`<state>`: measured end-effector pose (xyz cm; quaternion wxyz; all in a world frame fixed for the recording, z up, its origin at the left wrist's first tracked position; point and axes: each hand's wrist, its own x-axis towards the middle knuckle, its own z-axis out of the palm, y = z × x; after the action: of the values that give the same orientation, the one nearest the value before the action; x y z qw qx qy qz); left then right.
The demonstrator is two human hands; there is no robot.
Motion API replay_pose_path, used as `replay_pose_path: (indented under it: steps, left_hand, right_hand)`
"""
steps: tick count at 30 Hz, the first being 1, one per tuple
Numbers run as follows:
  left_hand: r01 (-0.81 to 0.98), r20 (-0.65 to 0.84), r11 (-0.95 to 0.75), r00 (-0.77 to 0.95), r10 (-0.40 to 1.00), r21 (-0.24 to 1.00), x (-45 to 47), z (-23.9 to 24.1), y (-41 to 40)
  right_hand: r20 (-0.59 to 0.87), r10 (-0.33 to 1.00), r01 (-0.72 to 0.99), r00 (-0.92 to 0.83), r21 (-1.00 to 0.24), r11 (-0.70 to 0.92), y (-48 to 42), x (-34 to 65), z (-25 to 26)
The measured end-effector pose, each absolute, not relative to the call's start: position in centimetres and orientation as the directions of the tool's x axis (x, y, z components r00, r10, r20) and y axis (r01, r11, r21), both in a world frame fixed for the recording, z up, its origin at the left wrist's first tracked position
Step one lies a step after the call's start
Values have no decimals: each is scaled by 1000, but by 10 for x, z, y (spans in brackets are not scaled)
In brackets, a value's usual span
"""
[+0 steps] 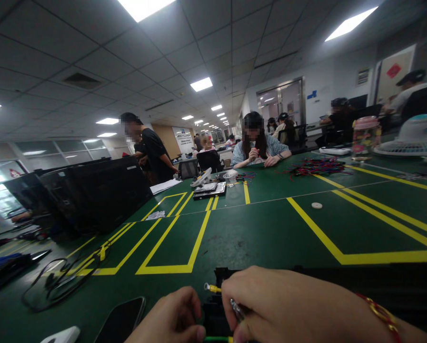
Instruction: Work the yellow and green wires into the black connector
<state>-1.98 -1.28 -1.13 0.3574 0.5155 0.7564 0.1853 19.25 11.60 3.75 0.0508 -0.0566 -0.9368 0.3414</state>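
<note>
My right hand [266, 295] is closed, with a small shiny metal piece [237, 309] between its fingers; I cannot make out its kind. A ring terminal with a yellow sleeve [213, 287] sticks out on the left side of that hand. At the bottom edge, a green-and-yellow wire [216, 339] runs between my two hands. My left hand [173, 317] is curled, its thumb and fingertips closed at the wire's left end. A long black part [363, 281] lies under and behind my right hand, mostly hidden by it.
A black phone [122, 320] and a white object [61, 335] lie left of my left hand. Looped black cable [52, 286] and black monitors [99, 190] are further left. Across the green table [242, 238], a person [258, 143] sits near piled wires [315, 166]; a white disc [316, 205] lies closer.
</note>
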Motion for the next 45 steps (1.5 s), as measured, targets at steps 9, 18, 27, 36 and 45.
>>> replay_pose_path:
  steps: [9,18,27,36,45]
  left_hand:
    - [613,-350,390,-190,917,687,-22,-14,-13]
    - [583,-346,380,-174,922,718,-21,-11,-13]
    - [639,-349,403,-217,912,655,-16,-7,-12]
    - [635,-391,434,-218,894,639,-16,-4,-12]
    - [626,-366,411,-207,907,663,-19,-7,-12]
  right_hand:
    - [33,208,158,-978,-536,829,102,188,47]
    - [22,231,189,-973,-506,842,94,182,46]
    - [90,225,102,-970,-688,718,112,196,46]
    - [25,123,75,-992,-668,741,117,197,49]
    - [16,119,84,-993,-611,787,109,189,44]
